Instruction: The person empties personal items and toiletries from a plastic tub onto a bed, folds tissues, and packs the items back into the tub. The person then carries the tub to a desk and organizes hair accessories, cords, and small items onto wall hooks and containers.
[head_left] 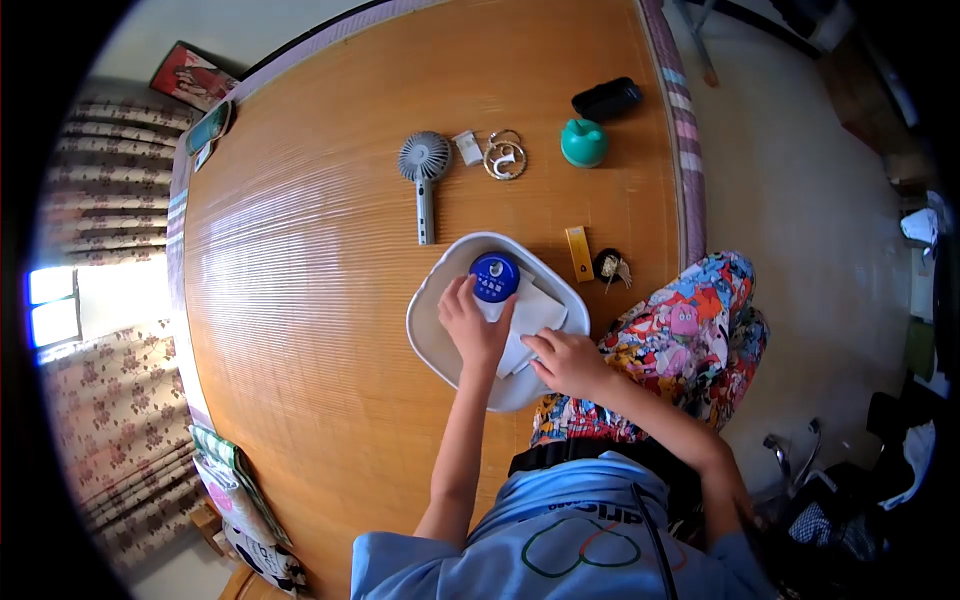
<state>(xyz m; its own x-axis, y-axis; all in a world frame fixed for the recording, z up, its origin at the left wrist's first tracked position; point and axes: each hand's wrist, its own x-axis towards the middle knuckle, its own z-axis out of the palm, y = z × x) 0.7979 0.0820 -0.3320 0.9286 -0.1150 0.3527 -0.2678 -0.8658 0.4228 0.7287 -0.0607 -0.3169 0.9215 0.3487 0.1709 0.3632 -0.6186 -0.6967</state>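
Observation:
A light-coloured plastic basin (424, 325) sits in front of me. Inside it, my left hand (470, 322) has its thumb and fingers around the near edge of a round blue tin (494, 277) with white print on top. White flat pieces that look like paper or thin packets (540, 308) lie in the basin beside the tin. Over their near right side is my right hand (570, 362), its fingers bent together against the white pieces. What lies between those fingertips is hidden.
Beyond the basin lie a grey handheld fan (425, 180), a small white packet (467, 148), ring-shaped bangles (505, 160), a green rounded container (583, 144) and a black case (606, 99). A yellow box (579, 254) and a dark round item (607, 265) are right of the basin.

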